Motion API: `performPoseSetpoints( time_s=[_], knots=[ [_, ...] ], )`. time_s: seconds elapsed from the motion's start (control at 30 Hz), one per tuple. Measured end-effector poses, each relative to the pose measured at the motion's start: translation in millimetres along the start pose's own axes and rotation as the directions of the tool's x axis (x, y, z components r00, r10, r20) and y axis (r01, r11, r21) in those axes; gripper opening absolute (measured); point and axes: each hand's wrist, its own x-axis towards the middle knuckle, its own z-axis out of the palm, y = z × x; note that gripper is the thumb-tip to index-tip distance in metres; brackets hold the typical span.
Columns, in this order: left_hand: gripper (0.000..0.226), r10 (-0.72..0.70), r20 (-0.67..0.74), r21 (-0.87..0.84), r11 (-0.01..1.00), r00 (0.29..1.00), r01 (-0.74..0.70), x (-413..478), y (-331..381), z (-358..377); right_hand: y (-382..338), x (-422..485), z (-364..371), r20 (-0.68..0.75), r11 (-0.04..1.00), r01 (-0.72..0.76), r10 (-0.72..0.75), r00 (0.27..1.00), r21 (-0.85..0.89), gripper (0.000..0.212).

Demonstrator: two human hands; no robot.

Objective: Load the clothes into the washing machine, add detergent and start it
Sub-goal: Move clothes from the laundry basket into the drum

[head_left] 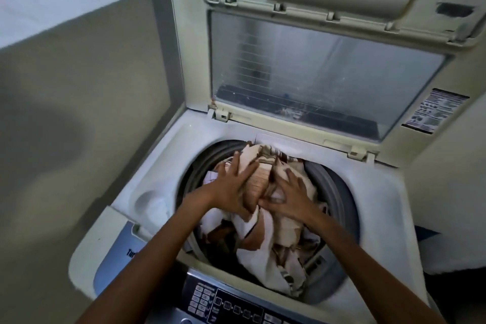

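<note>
A white top-loading washing machine [381,192] stands in front of me with its lid [323,68] raised upright at the back. The drum [334,189] is heaped with clothes [278,239] in cream, white and brown. My left hand [231,187] lies on the left side of the heap with its fingers spread and straight, pressing down. My right hand [292,192] lies on the right side of the heap, fingers spread and a little bent, also pressing on the fabric. No detergent is in view.
The control panel [223,302] with rows of buttons runs along the near edge. A rounded recess [151,201] sits in the machine's top at the left. A beige wall [79,113] stands close on the left. A warning sticker [434,110] is on the lid frame.
</note>
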Motion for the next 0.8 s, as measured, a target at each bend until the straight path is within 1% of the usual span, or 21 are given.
performPoseSetpoints(
  time_s=[0.03,0.1,0.13,0.2,0.3,0.33,0.37,0.43,0.5,0.57,0.63,0.7,0.8],
  knots=[
    [0.133,-0.033,0.072,0.020,0.999,0.997,0.032,11,-2,7,3,2,4,0.014,1.000,-0.011,0.011,1.000,-0.026,0.116],
    [0.136,-0.070,0.160,0.036,0.997,0.985,0.065,26,-4,17,11,8,14,0.044,0.997,-0.027,0.030,0.999,-0.076,0.121],
    [0.137,-0.078,0.192,0.027,0.997,0.978,0.074,32,-5,23,15,12,19,0.059,0.995,-0.031,0.036,0.998,-0.094,0.122],
    [0.137,-0.084,0.214,0.033,0.996,0.973,0.079,45,-8,32,21,15,25,0.085,0.991,-0.039,0.051,0.995,-0.132,0.122],
    [0.136,-0.101,0.203,0.063,0.994,0.974,0.090,60,-14,45,25,20,35,0.121,0.973,-0.060,0.089,0.989,-0.223,0.116],
    [0.137,-0.102,0.194,0.098,0.992,0.976,0.084,64,-16,49,27,23,41,0.140,0.966,-0.058,0.095,0.986,-0.253,0.113],
    [0.137,-0.097,0.186,0.152,0.986,0.978,0.069,67,-19,53,27,26,45,0.152,0.960,-0.057,0.102,0.983,-0.275,0.113],
    [0.137,-0.117,0.174,0.259,0.964,0.978,0.070,75,-26,66,29,30,54,0.189,0.950,-0.044,0.107,0.976,-0.310,0.120],
    [0.139,-0.160,0.157,0.290,0.951,0.975,0.110,84,-36,80,33,37,61,0.229,0.943,-0.063,0.144,0.963,-0.327,0.121],
    [0.138,-0.187,0.135,0.272,0.951,0.973,0.146,89,-42,93,36,43,69,0.245,0.937,-0.095,0.185,0.952,-0.336,0.122],
    [0.132,-0.209,0.141,0.216,0.960,0.968,0.176,91,-43,98,44,50,76,0.236,0.938,-0.124,0.207,0.950,-0.324,0.126],
    [0.125,-0.203,0.135,0.197,0.965,0.970,0.175,89,-42,99,50,55,81,0.246,0.942,-0.138,0.218,0.945,-0.305,0.128],
    [0.121,-0.195,0.118,0.181,0.968,0.974,0.172,82,-40,98,54,55,80,0.263,0.948,-0.120,0.201,0.944,-0.294,0.131]
  ],
)
